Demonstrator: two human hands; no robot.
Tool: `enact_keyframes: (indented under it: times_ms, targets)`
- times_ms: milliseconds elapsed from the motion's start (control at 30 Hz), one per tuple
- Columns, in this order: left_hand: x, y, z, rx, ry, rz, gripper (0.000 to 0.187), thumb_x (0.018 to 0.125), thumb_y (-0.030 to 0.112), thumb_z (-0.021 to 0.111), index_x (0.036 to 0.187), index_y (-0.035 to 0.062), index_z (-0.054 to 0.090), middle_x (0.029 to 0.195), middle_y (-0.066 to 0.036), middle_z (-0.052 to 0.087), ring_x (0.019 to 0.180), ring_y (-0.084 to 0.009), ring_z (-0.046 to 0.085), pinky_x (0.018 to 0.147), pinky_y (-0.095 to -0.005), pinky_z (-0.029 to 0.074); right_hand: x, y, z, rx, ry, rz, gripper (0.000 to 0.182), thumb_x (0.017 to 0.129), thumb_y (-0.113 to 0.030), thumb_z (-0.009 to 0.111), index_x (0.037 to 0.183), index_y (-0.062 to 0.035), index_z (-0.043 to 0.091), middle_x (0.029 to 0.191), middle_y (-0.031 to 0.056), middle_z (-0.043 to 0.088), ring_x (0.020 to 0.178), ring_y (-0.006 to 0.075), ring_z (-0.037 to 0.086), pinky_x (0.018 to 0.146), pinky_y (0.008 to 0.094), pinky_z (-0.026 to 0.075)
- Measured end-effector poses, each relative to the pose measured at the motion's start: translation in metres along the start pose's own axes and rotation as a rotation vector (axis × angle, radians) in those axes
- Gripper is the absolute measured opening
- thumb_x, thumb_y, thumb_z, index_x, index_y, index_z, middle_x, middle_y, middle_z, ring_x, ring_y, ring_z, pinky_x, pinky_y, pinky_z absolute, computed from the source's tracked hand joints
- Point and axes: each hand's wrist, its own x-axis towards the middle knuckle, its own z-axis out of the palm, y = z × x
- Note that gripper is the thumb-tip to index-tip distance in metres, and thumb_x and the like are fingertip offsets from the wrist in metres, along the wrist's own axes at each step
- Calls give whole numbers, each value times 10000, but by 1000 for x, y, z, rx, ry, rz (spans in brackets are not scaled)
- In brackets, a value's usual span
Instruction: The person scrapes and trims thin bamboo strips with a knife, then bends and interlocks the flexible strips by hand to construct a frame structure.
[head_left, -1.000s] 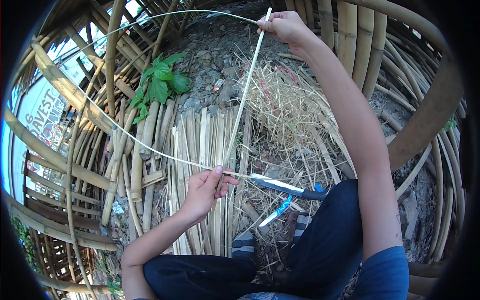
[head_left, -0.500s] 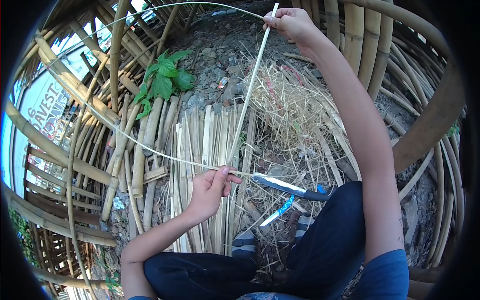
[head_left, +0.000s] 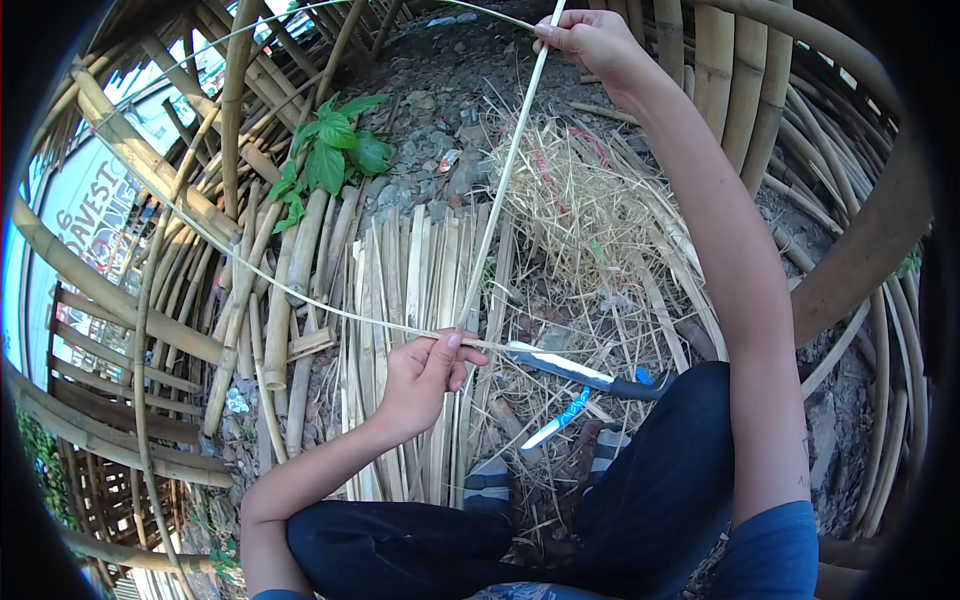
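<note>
My left hand (head_left: 425, 375) pinches a thin bamboo strip (head_left: 330, 308) between thumb and fingers, low in the middle of the view. From there the strip bows out far to the left and arcs back over the top toward my right hand (head_left: 590, 50). That hand, at the top with the arm stretched out, is closed on the strip's other end. Also at its fingertips is a straight, pale bamboo strip (head_left: 510, 165), which slants down past my left fingers. On the ground to the right of my left hand lie a dark-handled knife (head_left: 575, 370) and a smaller blue-patterned blade (head_left: 560, 418).
Flat bamboo slats (head_left: 415, 270) lie side by side ahead of my bent knees. A heap of shavings (head_left: 575, 195) sits to their right. Bamboo poles (head_left: 150, 190) frame the left side, and more poles (head_left: 730, 90) stand at right. A leafy plant (head_left: 330, 150) grows among stones.
My right hand has shifted slightly to the right, and the straight strip's top end now passes out of view. My left hand keeps its pinch in nearly the same place.
</note>
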Motion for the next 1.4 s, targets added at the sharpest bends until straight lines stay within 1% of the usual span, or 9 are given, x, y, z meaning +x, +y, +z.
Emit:
enact_keyframes:
  times_ms: [267,500,567,800,967,1067,1200,1267,1400]
  targets:
    - [-1,4,1,-19,8,-33,386,1020,259,427,1119,-74,595,871,-132,679,584,-69,464,554,-215,407,5,6,1,3,5,-76,103,845,-76,657,754,-34,680,676,36,614,597,108,510,535,259,385]
    - [-1,3,0,-45,-2,-47,394,1019,269,431,1121,-74,596,878,-134,678,587,-73,468,558,-217,406,4,5,0,-28,21,-41,112,838,-80,667,744,-22,684,657,48,621,561,110,514,497,263,374]
    - [-1,2,-1,-44,0,-53,395,1019,272,433,1122,-72,597,879,-133,679,586,-73,469,559,-218,406,4,11,0,-184,28,-141,169,895,-206,654,840,-49,684,688,-23,603,546,32,326,500,218,242]
    - [-2,3,0,-35,-1,-52,391,1019,272,434,1126,-67,598,881,-123,681,586,-72,471,558,-221,405,-2,4,-3,-201,2,-42,183,901,-206,647,824,-45,690,593,-53,490,521,40,289,486,230,198]
    - [-2,3,1,-41,3,-53,397,1017,281,438,1123,-67,598,878,-119,681,584,-69,471,556,-219,403,-6,3,2,-200,28,-129,172,906,-196,637,853,-41,686,686,-9,612,510,37,307,480,223,231]
    - [-3,5,1,-24,15,-60,404,1016,289,440,1111,-68,603,869,-116,682,580,-65,468,549,-216,399,-6,2,1,-189,-9,-97,171,909,-205,637,865,-46,686,737,7,649,515,42,330,486,217,262]
    - [-2,1,1,-24,23,-57,410,1016,295,441,1097,-69,610,860,-112,683,577,-61,465,544,-213,396,-7,4,1,-241,-3,-110,189,914,-227,634,859,-54,688,729,-6,639,544,48,360,510,219,295]
    - [-2,0,1,-14,39,-54,412,1015,297,441,1087,-69,616,857,-106,684,576,-59,464,543,-211,395,-7,4,-1,-284,-34,-95,208,892,-234,661,867,-36,721,747,20,636,623,64,438,573,217,359]
    - [-2,2,2,-14,36,-47,410,1014,299,444,1088,-66,615,861,-101,685,577,-57,462,544,-207,393,-6,6,0,-273,-12,-95,219,891,-247,665,864,-35,718,740,17,629,636,68,458,585,221,377]
